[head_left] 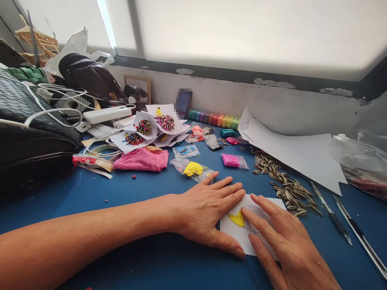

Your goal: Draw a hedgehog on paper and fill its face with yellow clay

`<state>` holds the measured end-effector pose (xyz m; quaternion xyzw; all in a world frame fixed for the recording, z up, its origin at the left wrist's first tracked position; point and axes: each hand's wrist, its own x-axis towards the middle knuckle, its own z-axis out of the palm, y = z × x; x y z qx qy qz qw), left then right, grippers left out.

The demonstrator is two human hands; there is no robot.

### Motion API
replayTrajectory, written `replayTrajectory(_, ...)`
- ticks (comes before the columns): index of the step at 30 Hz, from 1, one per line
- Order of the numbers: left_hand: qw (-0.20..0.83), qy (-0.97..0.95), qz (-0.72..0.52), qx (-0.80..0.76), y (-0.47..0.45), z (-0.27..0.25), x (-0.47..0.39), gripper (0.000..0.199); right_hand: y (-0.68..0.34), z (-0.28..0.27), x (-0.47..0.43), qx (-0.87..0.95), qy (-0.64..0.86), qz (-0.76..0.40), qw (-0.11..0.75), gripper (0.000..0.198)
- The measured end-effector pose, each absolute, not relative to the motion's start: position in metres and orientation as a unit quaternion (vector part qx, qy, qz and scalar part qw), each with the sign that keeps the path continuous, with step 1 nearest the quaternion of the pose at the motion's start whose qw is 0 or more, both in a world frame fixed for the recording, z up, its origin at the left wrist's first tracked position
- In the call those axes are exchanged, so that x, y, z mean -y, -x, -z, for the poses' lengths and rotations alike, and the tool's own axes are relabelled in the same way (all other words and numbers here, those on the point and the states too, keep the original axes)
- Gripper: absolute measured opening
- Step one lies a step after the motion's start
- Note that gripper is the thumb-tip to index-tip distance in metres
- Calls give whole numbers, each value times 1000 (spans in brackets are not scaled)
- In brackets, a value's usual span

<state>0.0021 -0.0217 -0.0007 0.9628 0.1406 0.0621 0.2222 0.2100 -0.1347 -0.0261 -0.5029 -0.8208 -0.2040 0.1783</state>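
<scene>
A small white paper (231, 235) with a pen-drawn outline lies on the blue table, and a flat patch of yellow clay (237, 218) covers the pointed left part of the drawing. My left hand (208, 211) rests flat across the paper's left edge, fingers spread. Over the right part is my right hand (284, 237), fingers apart, its index fingertip touching the yellow clay's edge. It hides much of the drawing. Just beyond my left fingertips lies an open bag of yellow clay (193, 169). Sunflower seeds (290, 189) are heaped beyond the paper's right corner.
Two pens (331, 213) lie at right, near white sheets (290, 149) and a plastic bag (359, 161). Pink clay (231, 160), a pink cloth (141, 159) and seed-covered paper pictures (145, 127) lie farther back. A black bag (36, 141) stands at left. Coloured clay packs (214, 119) line the wall.
</scene>
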Motion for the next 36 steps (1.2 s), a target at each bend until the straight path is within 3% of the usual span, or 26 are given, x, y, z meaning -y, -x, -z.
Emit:
replayTrajectory(19,213,-965,-59,-144,-3,1,22,90,-213,22,136,824,503,158,208,29)
replayTrajectory(26,210,-965,-54,-145,-3,1,22,91,-216,26,137,847,475,139,195,40)
replayTrajectory(36,214,-964,-60,-144,-3,2,22,89,-211,25,135,850,473,137,188,37)
